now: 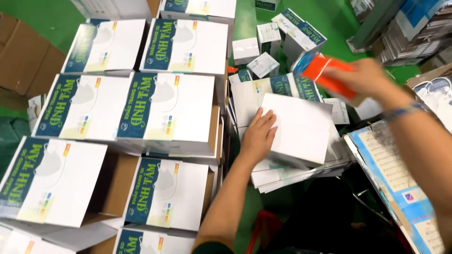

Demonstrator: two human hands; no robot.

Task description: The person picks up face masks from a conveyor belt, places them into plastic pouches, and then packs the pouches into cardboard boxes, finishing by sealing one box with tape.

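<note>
Palm of my left hand (258, 136) is pressing flat, fingers spread, on the plain white cardboard box (296, 129); my right hand (365, 77), blurred, is gripping an orange packet (327, 75) up-right of that box, its long axis slanting.

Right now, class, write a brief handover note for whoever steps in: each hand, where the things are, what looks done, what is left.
Left hand: flat on the white box atop a pile of flat unfolded cartons.
Right hand: raised, blurred, gripping an orange object.
Done: filled white-and-teal boxes stand stacked at left.
Left: the flat cartons underneath; small boxes lie loose on the green floor.
</note>
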